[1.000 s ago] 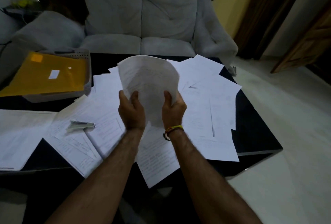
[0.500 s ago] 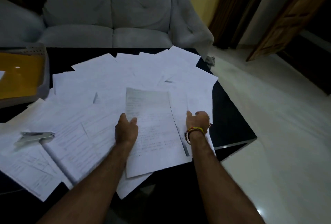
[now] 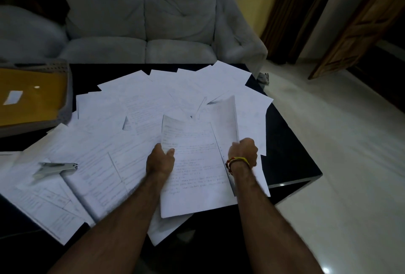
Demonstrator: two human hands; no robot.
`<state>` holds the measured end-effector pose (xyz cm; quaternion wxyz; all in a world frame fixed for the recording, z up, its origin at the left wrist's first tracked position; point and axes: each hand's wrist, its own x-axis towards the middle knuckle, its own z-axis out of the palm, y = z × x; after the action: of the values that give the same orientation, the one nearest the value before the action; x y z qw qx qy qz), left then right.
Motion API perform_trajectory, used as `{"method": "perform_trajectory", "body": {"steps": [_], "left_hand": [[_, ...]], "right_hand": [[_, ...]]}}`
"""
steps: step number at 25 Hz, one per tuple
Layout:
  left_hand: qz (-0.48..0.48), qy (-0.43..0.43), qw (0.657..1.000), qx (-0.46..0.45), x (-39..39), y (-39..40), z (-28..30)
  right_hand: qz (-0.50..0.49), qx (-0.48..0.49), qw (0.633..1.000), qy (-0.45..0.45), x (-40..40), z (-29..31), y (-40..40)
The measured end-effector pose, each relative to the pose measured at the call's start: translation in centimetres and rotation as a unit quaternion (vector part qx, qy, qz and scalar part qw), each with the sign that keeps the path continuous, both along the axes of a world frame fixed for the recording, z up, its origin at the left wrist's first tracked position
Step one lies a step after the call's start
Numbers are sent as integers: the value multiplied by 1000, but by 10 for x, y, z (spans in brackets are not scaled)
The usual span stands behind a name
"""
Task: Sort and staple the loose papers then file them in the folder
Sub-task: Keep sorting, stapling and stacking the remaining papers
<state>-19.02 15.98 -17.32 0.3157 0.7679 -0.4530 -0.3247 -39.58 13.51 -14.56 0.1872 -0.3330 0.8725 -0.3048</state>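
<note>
Several loose white papers (image 3: 153, 107) lie fanned over a black table (image 3: 289, 153). My left hand (image 3: 161, 160) holds the left edge of a handwritten sheaf (image 3: 195, 173) near the table's front, thumb on top. My right hand (image 3: 243, 152) grips a further sheet (image 3: 225, 118) by its lower edge, and that sheet stands lifted and curled to the right of the sheaf. A silver stapler (image 3: 54, 168) lies on the papers at the left. The yellow folder (image 3: 30, 96) rests in a grey tray (image 3: 65, 96) at the far left.
A grey sofa (image 3: 140, 17) stands right behind the table. Pale tiled floor (image 3: 339, 164) stretches to the right, with a wooden door (image 3: 359, 21) and a curtain beyond. The table's right corner (image 3: 315, 177) juts toward the floor.
The sheaf came down from in front of me onto the table. My right hand then left its edge and lifted a neighbouring sheet. The view swung to the right.
</note>
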Motion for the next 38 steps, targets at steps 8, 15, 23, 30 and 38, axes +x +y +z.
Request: {"method": "perform_trajectory", "body": {"steps": [8,15,23,30,38], "left_hand": [[-8,80,997,-11,12,-1,5],[52,114,992,-28,31,12,15],[73,130,988,-34,86,7,9],[105,89,990,23,89,5,-2],[63,8,998,-3,84,14,-8]], "right_hand": [[-11,-205,971,122,-10,84,0],[-65,-389,917,66,7,125,5],[129,-96,979,-124,66,44,11],[129,52,985,-99,92,-17,25],[150,66,985,-52,92,-21,6]]}}
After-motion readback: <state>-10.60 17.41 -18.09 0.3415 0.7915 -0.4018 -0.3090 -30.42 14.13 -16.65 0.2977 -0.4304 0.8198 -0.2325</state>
